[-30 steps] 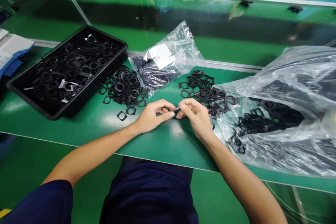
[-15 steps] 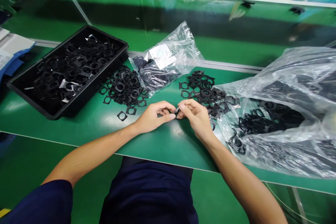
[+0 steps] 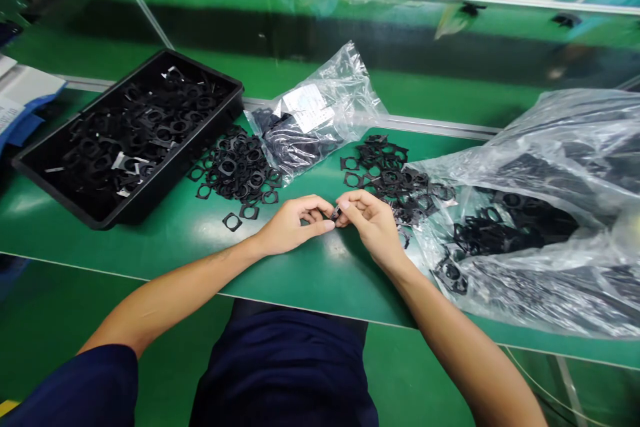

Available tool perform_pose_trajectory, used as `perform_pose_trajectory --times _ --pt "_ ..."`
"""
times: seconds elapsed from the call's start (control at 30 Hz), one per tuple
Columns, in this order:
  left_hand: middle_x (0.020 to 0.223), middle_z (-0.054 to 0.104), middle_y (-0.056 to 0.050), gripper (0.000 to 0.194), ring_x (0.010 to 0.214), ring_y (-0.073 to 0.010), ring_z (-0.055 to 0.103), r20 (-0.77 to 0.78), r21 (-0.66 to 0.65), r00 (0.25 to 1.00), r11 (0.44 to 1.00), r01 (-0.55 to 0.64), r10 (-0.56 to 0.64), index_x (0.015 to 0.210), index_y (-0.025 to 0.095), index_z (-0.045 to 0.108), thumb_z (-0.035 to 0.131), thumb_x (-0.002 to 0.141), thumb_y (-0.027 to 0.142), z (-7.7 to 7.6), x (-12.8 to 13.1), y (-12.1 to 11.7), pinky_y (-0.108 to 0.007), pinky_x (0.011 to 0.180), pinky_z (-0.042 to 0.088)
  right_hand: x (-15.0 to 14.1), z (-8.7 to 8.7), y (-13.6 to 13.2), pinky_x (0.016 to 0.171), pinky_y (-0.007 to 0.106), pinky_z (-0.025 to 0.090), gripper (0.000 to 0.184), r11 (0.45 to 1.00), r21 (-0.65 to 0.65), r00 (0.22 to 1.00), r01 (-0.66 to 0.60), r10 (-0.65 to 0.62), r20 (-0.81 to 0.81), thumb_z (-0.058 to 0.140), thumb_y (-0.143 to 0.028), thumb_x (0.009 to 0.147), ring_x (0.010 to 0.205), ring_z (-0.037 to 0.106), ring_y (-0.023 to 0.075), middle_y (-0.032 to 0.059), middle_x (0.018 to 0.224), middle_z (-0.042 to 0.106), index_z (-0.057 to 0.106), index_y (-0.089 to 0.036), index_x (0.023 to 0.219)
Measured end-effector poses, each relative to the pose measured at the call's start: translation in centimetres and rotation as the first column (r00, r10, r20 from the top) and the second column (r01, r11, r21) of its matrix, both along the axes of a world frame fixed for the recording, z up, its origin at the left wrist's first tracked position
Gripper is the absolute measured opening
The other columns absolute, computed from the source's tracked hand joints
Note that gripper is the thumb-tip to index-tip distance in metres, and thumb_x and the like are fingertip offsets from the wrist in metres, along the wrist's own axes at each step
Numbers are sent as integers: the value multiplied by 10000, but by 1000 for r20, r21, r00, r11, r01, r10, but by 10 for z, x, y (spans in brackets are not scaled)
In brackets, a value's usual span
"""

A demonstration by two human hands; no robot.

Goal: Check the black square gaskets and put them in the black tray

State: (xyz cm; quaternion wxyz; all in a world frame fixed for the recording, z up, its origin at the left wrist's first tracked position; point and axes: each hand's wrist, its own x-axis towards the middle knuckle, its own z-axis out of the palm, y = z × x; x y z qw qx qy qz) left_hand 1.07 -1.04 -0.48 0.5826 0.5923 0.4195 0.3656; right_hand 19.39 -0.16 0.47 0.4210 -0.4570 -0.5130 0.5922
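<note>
My left hand (image 3: 293,227) and my right hand (image 3: 373,227) meet over the green bench top (image 3: 320,280). Between their fingertips is a small black part (image 3: 336,213), mostly hidden by my fingers, so its shape is unclear. Loose square black gaskets with round holes lie in two piles: one (image 3: 235,170) beyond my left hand, the other (image 3: 390,173) just past my right fingers. A single gasket (image 3: 232,221) lies apart, left of my left hand.
A black tray (image 3: 173,170) of gaskets stands at left. A small clear bag (image 3: 320,123) with a white label and a large clear bag (image 3: 550,160) hold more black parts. A metal rail (image 3: 440,127) crosses the bench; papers (image 3: 25,90) lie far left.
My fingers have shifted slightly around the small black part, and my right hand sits a little closer to it. The gaskets, tray and bags have not visibly moved.
</note>
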Motion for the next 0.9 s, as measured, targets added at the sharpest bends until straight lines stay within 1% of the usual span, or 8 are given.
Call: perform_pose_trajectory --times 0.23,0.47,0.7,0.9 --pt "896 663 -40 244 704 -98 583 2 0 1000 1000 26 -26 923 139 702 760 816 350 -3 0 1 -228 691 511 0 1 0 610 263 509 371 1000 8 999 -24 23 40 767 -546 801 572 591 119 -23 617 624 657 -192 807" --pt "885 654 -34 222 708 -99 581 -5 2 999 999 32 -32 912 142 697 753 813 333 -2 0 1 -233 700 510 0 2 0 614 271 518 403 999 17 997 -28 27 67 766 -584 784 581 596 127 -19 625 626 654 -199 813" --pt "878 653 -33 246 709 -104 581 -23 -1 999 999 38 -38 893 145 691 759 808 366 -3 0 1 -243 709 515 1 1 0 608 269 523 424 999 27 996 -38 35 83 758 -608 779 573 592 123 -17 633 629 652 -199 805" --pt "865 652 -26 207 712 -104 591 -15 -1 998 998 55 -55 903 144 685 752 806 315 -3 -1 1 -242 716 516 1 1 0 606 267 516 427 999 25 996 -47 45 79 763 -606 776 569 584 119 -14 633 633 648 -195 786"
